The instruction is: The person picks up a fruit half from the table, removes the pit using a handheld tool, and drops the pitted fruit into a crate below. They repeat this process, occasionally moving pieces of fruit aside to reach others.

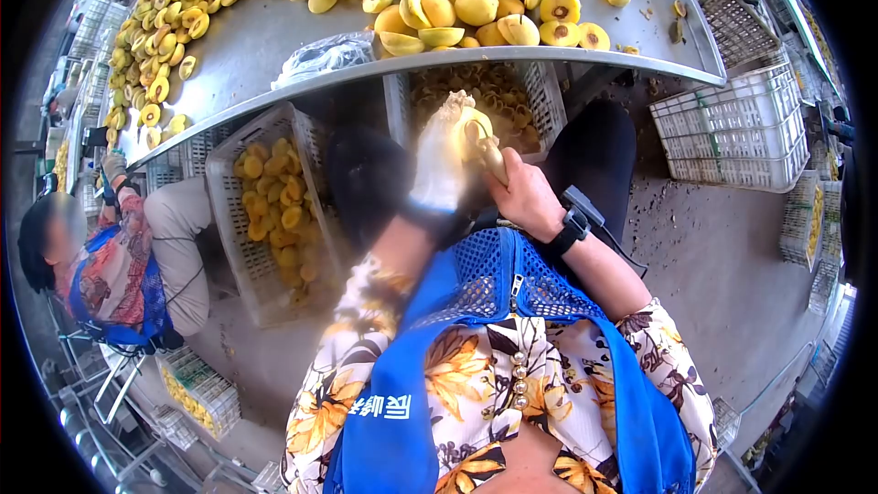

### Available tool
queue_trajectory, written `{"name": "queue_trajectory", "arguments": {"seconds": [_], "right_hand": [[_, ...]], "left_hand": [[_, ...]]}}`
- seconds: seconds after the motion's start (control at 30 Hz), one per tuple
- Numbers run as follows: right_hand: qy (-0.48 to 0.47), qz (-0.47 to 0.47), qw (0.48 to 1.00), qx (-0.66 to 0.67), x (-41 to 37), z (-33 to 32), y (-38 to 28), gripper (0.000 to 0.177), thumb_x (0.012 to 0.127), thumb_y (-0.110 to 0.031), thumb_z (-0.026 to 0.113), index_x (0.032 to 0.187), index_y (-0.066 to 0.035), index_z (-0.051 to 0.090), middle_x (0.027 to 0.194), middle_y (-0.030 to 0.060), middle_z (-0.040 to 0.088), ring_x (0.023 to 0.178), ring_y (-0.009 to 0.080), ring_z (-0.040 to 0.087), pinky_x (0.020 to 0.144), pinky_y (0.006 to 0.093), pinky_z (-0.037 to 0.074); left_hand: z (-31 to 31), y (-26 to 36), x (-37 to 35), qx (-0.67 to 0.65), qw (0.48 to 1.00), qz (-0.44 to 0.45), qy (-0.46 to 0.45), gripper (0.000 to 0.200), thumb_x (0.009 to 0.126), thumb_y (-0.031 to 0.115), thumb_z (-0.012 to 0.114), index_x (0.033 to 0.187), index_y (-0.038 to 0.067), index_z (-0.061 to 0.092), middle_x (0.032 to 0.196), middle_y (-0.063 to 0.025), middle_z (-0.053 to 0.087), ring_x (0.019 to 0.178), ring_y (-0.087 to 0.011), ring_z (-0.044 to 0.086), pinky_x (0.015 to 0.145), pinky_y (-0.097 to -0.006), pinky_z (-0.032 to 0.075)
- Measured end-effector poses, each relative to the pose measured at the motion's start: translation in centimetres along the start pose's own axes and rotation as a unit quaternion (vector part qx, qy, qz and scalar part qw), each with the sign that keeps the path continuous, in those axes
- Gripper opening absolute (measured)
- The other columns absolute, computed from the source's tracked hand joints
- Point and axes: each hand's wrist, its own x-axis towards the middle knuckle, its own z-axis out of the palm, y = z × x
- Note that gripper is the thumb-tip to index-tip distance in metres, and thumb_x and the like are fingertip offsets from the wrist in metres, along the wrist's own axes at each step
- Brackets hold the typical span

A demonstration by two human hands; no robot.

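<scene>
Steel table: curved top ahead of you, far side heaped with cut yellow halves.
White crates: stacked on the floor to your right.
Grey crate: under the table edge, left of your knees, holding yellow pieces.
Co-worker: seated on your left, floral sleeves, blue apron.
Left hand: white glove, fingers closed round a pale yellow fruit, held over your lap, just below the table edge.
Right hand: bare, fingers clamped on a small tool, its tip against the fruit. Tool shape blurred, can't tell.
Black wristband: on your right wrist.
</scene>
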Motion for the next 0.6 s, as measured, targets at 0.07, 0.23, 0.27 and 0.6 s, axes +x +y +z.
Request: {"name": "queue_trajectory", "arguments": {"seconds": [0.07, 0.23, 0.27, 0.6], "right_hand": [[-0.016, 0.01, 1.0, 0.001, -0.1, 0.2, 0.1, 0.024, 0.082, -0.018, 0.057, 0.091, 0.001, 0.045, 0.074, 0.0273, 0.057, 0.074, 0.0449, 0.056, 0.063, 0.0477, 0.043], [-0.092, 0.037, 0.995, -0.003, 0.0, -0.1, 0.0, 0.024, 0.08, -0.016, 0.054, 0.094, 0.002, 0.047, 0.077, 0.0286, 0.058, 0.079, 0.0454, 0.056, 0.067, 0.0478, 0.044], [-0.108, 0.042, 0.993, -0.001, 0.0, -0.3, -0.2, 0.023, 0.08, -0.016, 0.054, 0.094, 0.002, 0.047, 0.078, 0.0289, 0.058, 0.08, 0.0457, 0.056, 0.067, 0.0478, 0.044], [-0.068, 0.041, 0.984, 0.161, 0.9, 0.7, -0.2, 0.02, 0.08, -0.011, 0.054, 0.094, 0.003, 0.052, 0.073, 0.0097, 0.058, 0.067, 0.0136, 0.053, 0.063, 0.0296, 0.045]], "left_hand": [[-0.4, -0.1, 0.0, 0.003, 1.0, -0.004, -0.007, 0.03, 0.091, 0.034, 0.051, 0.104, 0.006, 0.055, 0.085, -0.009, 0.061, 0.071, -0.0243, 0.061, 0.06, -0.0321, 0.051], [-2.0, 0.7, 1.0, 0.02, 0.996, -0.041, -0.082, 0.026, 0.09, 0.026, 0.051, 0.101, 0.003, 0.055, 0.088, -0.0112, 0.062, 0.075, -0.0248, 0.062, 0.064, -0.0334, 0.052], [-2.9, 0.9, 1.6, 0.071, 0.989, -0.039, -0.12, 0.023, 0.089, 0.023, 0.051, 0.101, 0.003, 0.057, 0.09, -0.0125, 0.063, 0.076, -0.0246, 0.062, 0.065, -0.034, 0.053], [2.9, 2.7, -1.8, 0.082, 0.995, 0.017, 0.058, 0.033, 0.091, 0.039, 0.053, 0.087, 0.006, 0.055, 0.069, -0.005, 0.054, 0.06, -0.0147, 0.052, 0.055, -0.0256, 0.044]]}}
